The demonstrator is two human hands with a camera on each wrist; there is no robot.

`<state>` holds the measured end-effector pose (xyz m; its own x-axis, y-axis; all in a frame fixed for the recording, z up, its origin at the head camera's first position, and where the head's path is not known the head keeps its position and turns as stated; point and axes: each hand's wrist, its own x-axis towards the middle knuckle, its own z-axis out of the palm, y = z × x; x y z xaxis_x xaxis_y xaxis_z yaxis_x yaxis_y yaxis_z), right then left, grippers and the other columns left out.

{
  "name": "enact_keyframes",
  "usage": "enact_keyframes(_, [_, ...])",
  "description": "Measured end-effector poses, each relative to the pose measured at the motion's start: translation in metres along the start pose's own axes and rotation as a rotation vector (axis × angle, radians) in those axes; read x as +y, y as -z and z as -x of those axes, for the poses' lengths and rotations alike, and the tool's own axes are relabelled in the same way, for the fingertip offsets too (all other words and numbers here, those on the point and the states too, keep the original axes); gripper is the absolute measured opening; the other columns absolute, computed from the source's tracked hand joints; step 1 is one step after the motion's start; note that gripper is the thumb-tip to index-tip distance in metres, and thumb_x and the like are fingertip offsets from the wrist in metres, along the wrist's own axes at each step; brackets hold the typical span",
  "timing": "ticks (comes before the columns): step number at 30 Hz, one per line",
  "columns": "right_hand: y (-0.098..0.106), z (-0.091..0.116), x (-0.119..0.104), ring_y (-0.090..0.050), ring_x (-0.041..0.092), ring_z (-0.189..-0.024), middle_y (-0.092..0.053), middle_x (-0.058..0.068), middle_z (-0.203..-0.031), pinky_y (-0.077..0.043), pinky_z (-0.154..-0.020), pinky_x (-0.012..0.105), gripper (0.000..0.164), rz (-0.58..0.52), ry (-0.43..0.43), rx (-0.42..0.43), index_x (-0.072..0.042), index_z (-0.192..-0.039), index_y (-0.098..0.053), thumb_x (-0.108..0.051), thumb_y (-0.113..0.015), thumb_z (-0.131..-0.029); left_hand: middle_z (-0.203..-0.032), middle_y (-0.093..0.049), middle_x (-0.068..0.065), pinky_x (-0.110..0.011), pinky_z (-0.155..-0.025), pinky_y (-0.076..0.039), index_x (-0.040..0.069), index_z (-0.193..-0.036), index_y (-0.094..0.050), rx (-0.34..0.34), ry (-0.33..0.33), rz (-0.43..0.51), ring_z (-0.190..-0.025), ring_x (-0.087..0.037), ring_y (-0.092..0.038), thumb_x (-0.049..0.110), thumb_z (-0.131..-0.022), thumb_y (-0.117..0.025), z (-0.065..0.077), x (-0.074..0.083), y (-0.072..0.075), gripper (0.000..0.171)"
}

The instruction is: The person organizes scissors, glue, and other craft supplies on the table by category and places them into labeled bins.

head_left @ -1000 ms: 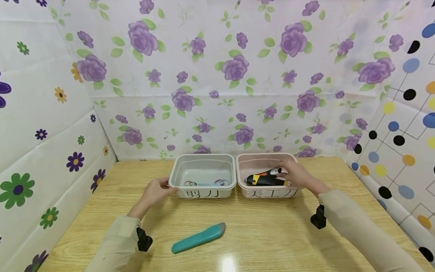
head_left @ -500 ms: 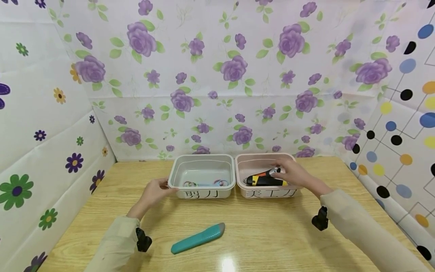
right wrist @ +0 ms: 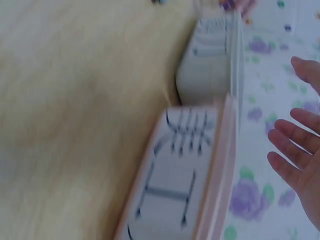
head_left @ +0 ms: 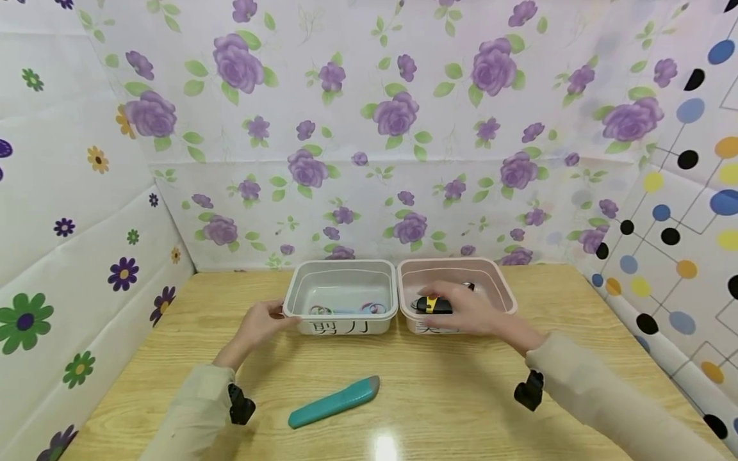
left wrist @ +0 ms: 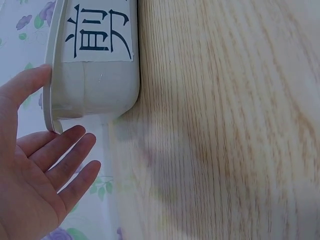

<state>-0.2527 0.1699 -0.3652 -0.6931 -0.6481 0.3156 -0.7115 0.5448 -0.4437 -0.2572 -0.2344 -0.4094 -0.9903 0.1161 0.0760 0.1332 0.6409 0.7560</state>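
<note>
On the left stands a grey plastic box [head_left: 346, 283] with a paper label on its front; scissors [head_left: 377, 308] with coloured handles lie inside. My left hand [head_left: 259, 328] touches its left front corner, thumb at the rim and the other fingers extended beside it in the left wrist view. Close against it is a pink box [head_left: 421, 274], also labelled, with black-and-yellow utility knives [head_left: 441, 307] in it. Over its front hovers my right hand [head_left: 469, 310], partly covering knives and label. Its fingers look spread and hold nothing in the right wrist view.
A teal utility knife [head_left: 334, 403] with a grey tip lies on the wooden table [head_left: 450, 397] in front of the boxes. Flower-printed cloth [head_left: 369, 192] hangs right behind them, with patterned cloth at both sides.
My right hand has let go of the knife in the pink box and moved left and toward the box's front edge. My left hand stays at the grey box's corner.
</note>
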Motion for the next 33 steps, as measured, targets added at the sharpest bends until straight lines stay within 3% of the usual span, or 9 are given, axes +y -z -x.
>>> enact_keyframes(10, [-0.038,-0.005,-0.033,-0.052,0.013,-0.105,-0.056,-0.001,-0.115,-0.044,-0.088,0.034,0.052,-0.085,0.063,-0.123,-0.011,-0.122,-0.053,-0.042,-0.065,-0.081,-0.103,-0.064,-0.018,-0.033,-0.069,-0.051,-0.006,-0.125,-0.051,-0.001,-0.008,-0.018,-0.086,-0.025,-0.061,0.027,-0.078,-0.071,-0.001,0.003,0.000,0.060])
enact_keyframes(17, [-0.067,-0.011,-0.044,-0.052,0.016,-0.107,-0.056,0.001,-0.120,-0.042,-0.091,0.031,0.054,-0.135,0.053,-0.180,-0.009,-0.124,-0.051,-0.034,-0.068,-0.080,-0.102,-0.064,-0.018,-0.034,-0.071,-0.050,-0.007,-0.125,-0.051,-0.004,-0.007,-0.023,-0.086,-0.024,-0.061,0.027,-0.079,-0.071,0.000,0.003,0.000,0.061])
enact_keyframes(28, [-0.104,-0.018,-0.054,-0.051,0.014,-0.106,-0.056,0.004,-0.120,-0.040,-0.091,0.026,0.057,-0.135,0.082,-0.243,-0.007,-0.125,-0.051,-0.038,-0.067,-0.080,-0.103,-0.064,-0.018,-0.034,-0.070,-0.051,-0.007,-0.126,-0.049,-0.008,-0.001,-0.001,-0.086,-0.024,-0.062,0.030,-0.079,-0.070,0.001,-0.001,-0.002,0.064])
enact_keyframes(33, [-0.116,-0.020,-0.056,-0.048,0.014,-0.111,-0.054,0.002,-0.122,-0.038,-0.094,0.028,0.060,-0.079,0.085,-0.232,-0.010,-0.125,-0.051,-0.042,-0.068,-0.077,-0.102,-0.064,-0.017,-0.034,-0.071,-0.051,-0.006,-0.126,-0.049,-0.010,-0.001,0.007,-0.087,-0.024,-0.062,0.032,-0.078,-0.071,0.001,0.001,-0.002,0.065])
